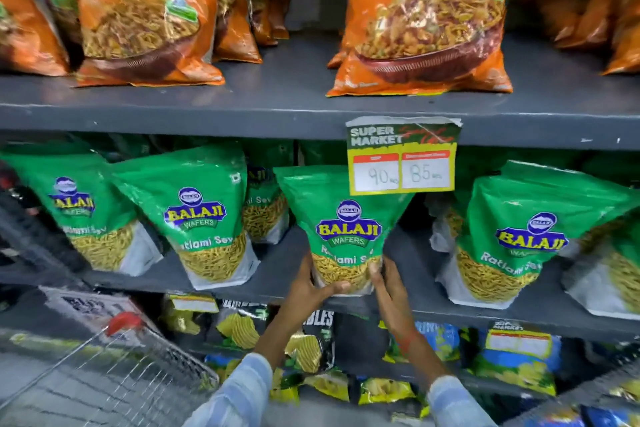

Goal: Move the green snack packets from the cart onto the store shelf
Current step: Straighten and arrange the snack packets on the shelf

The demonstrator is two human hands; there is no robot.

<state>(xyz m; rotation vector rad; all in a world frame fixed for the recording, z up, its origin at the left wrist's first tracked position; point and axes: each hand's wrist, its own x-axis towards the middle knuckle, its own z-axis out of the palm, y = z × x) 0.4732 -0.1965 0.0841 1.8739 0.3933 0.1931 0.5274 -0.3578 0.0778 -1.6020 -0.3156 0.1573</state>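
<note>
While upright on the shelf (277,274), a green packet (346,229) sits between both hands (349,284).

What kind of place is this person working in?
Most likely a supermarket snack aisle. Grey shelves hold rows of snack packets, a price tag reads "Super Market", and a wire cart stands at the lower left.

Grey middle shelf (277,274) with upright green snack packets (204,218) in a row, orange bags (426,17) on the shelf above.
</note>
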